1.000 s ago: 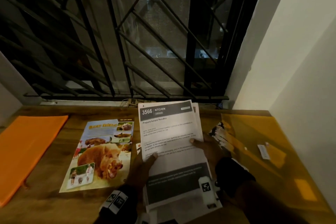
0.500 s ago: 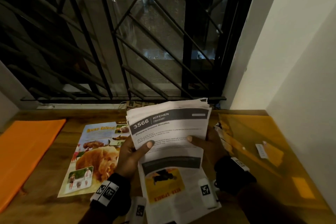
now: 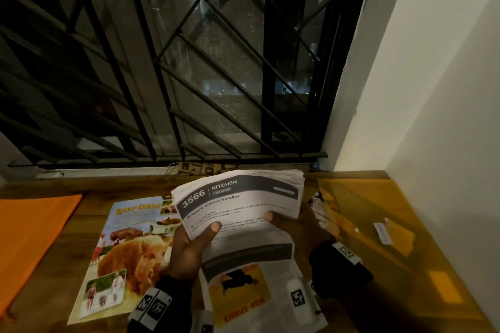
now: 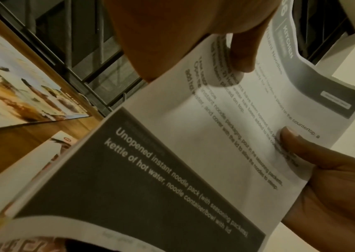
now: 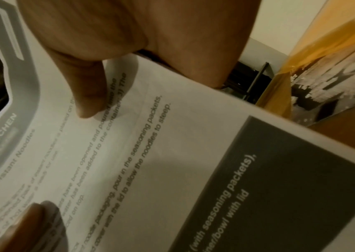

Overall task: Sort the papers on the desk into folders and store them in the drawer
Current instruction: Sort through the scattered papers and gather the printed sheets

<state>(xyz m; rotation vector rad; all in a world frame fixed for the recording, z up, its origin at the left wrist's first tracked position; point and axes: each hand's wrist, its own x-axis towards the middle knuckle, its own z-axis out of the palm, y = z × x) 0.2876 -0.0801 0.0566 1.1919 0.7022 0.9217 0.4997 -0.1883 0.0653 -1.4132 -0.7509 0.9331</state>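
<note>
A thick stack of white printed papers (image 3: 240, 205), its top sheet headed "3566 KITCHEN", is lifted off the wooden desk (image 3: 62, 286) and bent upward at its far end. My left hand (image 3: 189, 246) grips its left edge, thumb on top. My right hand (image 3: 295, 227) grips the right edge, thumb on the top sheet (image 4: 247, 122). The same sheet (image 5: 150, 153) fills the right wrist view under my thumb. Below the stack lies a page with a yellow picture (image 3: 240, 295). A colourful animal magazine (image 3: 121, 259) lies flat to the left.
An orange folder (image 3: 29, 238) lies at the desk's left edge. A translucent yellow folder (image 3: 378, 227) with dark printed sheets inside lies on the right, against the white wall (image 3: 433, 116). A barred window (image 3: 176, 62) stands behind the desk.
The paper stack, flat on the desk a second ago, has been raised and curled upward by both hands, uncovering the yellow-picture page beneath.
</note>
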